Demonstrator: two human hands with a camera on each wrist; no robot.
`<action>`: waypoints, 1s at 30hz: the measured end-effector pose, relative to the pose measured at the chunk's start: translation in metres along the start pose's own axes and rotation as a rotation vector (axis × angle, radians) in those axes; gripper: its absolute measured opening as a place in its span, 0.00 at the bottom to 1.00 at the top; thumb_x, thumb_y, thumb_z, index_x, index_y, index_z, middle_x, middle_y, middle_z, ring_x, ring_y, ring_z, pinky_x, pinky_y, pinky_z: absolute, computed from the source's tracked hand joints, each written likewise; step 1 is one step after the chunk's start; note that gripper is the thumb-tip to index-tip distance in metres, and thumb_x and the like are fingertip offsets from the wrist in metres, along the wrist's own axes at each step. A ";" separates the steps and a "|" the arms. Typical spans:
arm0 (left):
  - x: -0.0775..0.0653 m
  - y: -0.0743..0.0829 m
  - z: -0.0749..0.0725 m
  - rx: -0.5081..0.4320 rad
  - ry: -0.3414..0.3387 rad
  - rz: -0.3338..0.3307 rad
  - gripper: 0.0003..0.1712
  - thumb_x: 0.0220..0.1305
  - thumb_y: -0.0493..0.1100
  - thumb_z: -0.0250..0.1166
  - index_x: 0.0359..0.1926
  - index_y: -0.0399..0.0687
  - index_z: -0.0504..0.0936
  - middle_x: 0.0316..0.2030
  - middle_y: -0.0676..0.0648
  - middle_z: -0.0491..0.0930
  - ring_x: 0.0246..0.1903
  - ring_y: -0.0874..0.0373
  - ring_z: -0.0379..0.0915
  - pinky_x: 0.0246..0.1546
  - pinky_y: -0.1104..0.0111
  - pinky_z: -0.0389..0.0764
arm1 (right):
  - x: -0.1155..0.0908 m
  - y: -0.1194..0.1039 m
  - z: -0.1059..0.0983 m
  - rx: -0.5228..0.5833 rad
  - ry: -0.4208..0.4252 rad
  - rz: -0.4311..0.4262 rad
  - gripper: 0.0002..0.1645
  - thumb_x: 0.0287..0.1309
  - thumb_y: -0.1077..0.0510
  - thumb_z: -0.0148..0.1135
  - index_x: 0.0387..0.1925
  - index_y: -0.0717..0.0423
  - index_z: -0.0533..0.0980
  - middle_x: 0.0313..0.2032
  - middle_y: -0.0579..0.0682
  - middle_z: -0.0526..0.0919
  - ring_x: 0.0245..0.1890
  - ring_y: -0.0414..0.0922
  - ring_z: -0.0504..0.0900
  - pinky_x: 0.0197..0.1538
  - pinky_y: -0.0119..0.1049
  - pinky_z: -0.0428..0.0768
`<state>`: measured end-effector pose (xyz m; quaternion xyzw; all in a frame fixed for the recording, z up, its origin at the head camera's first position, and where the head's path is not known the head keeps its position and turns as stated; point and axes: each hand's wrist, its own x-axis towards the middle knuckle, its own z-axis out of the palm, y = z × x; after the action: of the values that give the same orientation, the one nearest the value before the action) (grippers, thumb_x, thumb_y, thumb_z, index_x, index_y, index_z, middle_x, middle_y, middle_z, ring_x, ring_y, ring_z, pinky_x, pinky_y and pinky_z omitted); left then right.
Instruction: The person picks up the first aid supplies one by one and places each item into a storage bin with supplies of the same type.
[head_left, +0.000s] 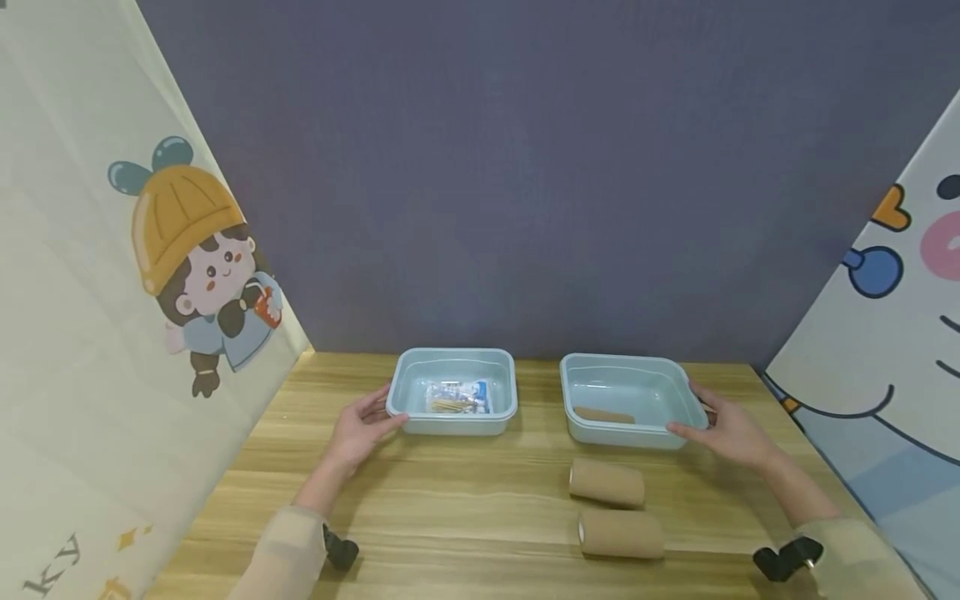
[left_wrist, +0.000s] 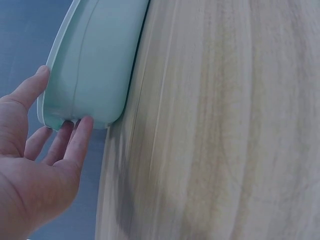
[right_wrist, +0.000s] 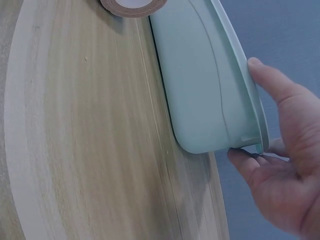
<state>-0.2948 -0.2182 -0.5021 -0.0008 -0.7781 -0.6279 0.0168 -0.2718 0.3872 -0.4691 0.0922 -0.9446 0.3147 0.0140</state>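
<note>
Two light blue plastic boxes stand side by side at the back of the table. At the left box (head_left: 456,427), my left hand (head_left: 360,429) holds the left end, with its thumb on the front rim and the other fingers against the end wall. A clear packet with blue print (head_left: 477,393) and some thin, pale sticks (head_left: 452,406) lie inside. My right hand (head_left: 735,429) grips the right end of the right box (head_left: 624,435), thumb on its front corner. Inside that box is a flat brown piece (head_left: 603,415), partly hidden by the front wall.
Two brown cardboard tubes (head_left: 621,534) lie on the wooden table (head_left: 450,517) in front of the right box. Behind the boxes rises a dark blue-grey panel (head_left: 510,183). Printed cloths hang at the left (head_left: 67,292) and right (head_left: 862,333) sides.
</note>
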 end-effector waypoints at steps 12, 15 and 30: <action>-0.003 0.005 -0.001 -0.007 0.038 0.035 0.44 0.62 0.39 0.79 0.75 0.35 0.71 0.69 0.30 0.77 0.68 0.37 0.77 0.61 0.70 0.85 | -0.002 0.001 0.002 0.031 0.017 0.029 0.63 0.66 0.42 0.74 0.80 0.75 0.50 0.74 0.82 0.60 0.68 0.76 0.73 0.58 0.59 0.87; -0.005 0.012 -0.002 0.028 0.104 0.079 0.43 0.62 0.40 0.79 0.74 0.33 0.72 0.70 0.31 0.76 0.70 0.37 0.74 0.71 0.60 0.79 | -0.002 0.003 0.003 0.032 0.015 0.041 0.64 0.66 0.41 0.74 0.80 0.76 0.50 0.75 0.82 0.60 0.68 0.77 0.73 0.58 0.58 0.87; -0.009 0.055 0.011 0.091 0.155 0.273 0.42 0.56 0.34 0.82 0.71 0.32 0.75 0.72 0.33 0.75 0.73 0.36 0.71 0.73 0.54 0.76 | -0.004 0.000 0.003 0.045 0.045 0.041 0.62 0.66 0.41 0.74 0.80 0.75 0.51 0.74 0.82 0.61 0.67 0.76 0.74 0.57 0.56 0.88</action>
<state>-0.2847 -0.1954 -0.4505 -0.0574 -0.7948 -0.5820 0.1619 -0.2682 0.3858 -0.4719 0.0662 -0.9384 0.3380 0.0268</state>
